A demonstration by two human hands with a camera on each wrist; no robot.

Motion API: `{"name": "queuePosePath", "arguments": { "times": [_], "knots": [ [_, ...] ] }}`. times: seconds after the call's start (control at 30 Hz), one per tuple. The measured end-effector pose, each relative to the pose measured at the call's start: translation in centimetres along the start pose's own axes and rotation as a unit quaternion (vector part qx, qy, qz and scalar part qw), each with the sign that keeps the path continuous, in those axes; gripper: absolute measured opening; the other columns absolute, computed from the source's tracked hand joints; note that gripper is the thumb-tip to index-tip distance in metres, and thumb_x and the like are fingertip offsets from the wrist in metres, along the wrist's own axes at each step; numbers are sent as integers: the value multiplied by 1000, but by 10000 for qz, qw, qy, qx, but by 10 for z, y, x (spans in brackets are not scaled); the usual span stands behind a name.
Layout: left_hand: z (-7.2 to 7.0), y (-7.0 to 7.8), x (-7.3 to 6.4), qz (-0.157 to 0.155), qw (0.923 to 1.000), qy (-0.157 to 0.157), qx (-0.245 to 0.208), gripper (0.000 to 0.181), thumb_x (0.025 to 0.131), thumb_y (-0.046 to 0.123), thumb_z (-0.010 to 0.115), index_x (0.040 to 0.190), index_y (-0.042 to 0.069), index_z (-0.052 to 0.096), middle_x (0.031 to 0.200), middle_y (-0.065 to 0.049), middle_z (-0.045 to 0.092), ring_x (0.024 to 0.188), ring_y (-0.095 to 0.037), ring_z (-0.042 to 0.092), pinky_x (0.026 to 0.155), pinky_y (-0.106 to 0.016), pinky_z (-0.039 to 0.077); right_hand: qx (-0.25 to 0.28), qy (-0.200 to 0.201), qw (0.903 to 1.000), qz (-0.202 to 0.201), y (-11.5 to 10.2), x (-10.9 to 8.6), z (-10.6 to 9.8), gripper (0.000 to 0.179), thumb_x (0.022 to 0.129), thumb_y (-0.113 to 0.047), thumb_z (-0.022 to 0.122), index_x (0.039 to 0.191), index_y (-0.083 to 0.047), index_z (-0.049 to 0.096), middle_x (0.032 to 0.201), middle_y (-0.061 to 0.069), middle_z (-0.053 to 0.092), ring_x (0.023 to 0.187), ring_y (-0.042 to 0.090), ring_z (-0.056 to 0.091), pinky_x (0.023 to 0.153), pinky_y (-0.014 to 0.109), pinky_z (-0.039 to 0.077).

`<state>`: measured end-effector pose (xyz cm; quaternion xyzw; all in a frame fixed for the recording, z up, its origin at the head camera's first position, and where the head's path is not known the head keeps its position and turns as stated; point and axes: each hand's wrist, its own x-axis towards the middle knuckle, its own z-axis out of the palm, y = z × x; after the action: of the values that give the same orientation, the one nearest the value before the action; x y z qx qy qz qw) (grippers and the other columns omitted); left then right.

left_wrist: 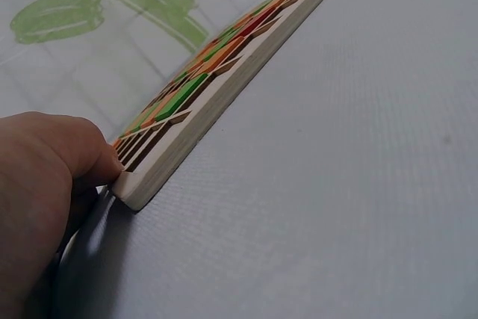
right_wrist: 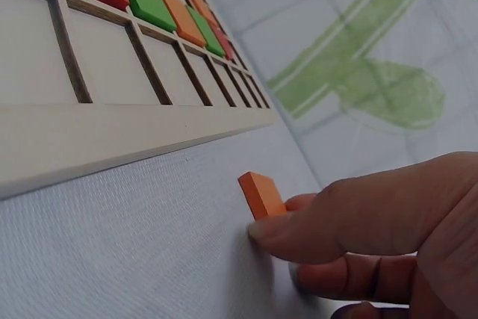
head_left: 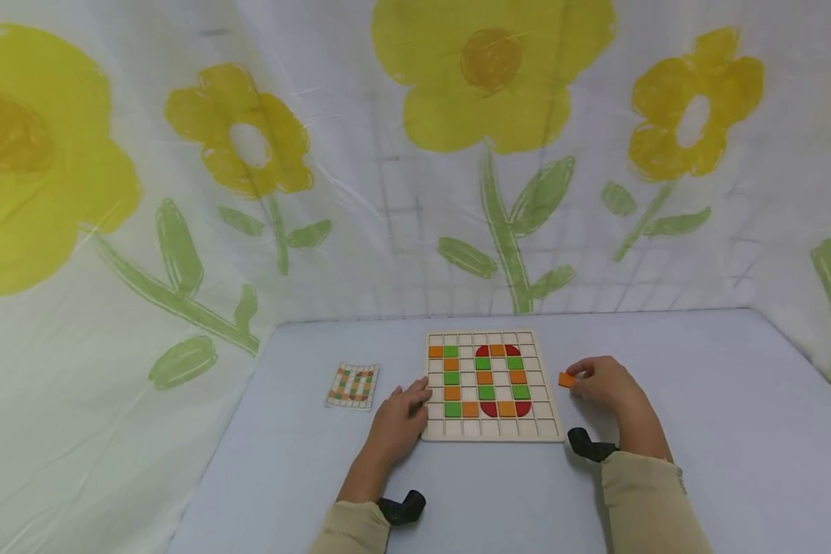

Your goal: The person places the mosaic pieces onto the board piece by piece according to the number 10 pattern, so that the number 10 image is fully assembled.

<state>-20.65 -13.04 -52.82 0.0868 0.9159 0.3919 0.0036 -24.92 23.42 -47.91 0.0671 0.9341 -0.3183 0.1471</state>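
Note:
A square wooden grid board [head_left: 457,428] lies on the table with green, orange and red tiles set in some of its cells, forming a "10". Fingers of my left hand [head_left: 398,422] touch the board's left edge; in the left wrist view, a digit rests at the near corner of the wooden rim [left_wrist: 213,106]. To the right of the board, my right hand [head_left: 605,381] pinches a small orange square tile [right_wrist: 261,196] between thumb and fingers. The tile is held tilted, just outside the board's right edge.
A small printed card [head_left: 353,387] with a similar coloured grid pattern lies to the left of the board. The pale table [head_left: 498,500] ends at a hanging cloth [head_left: 346,269] painted with yellow flowers. Both wrists wear black devices [head_left: 403,508].

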Motion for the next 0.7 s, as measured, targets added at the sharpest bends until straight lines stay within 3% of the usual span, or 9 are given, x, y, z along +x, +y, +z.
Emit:
{"name": "queuePosePath", "arguments": {
  "times": [0.7],
  "knots": [
    [-2,2,-1,-58,10000,-40,-7,36,96,19,58,131,13,64,148,9,49,140,-14,43,123,-44,25,-49,365,9993,-74,2,5,7,43,85,-30,71,113,2,66,105,21,63,87,30,55,70,39,49]
  ]
}}
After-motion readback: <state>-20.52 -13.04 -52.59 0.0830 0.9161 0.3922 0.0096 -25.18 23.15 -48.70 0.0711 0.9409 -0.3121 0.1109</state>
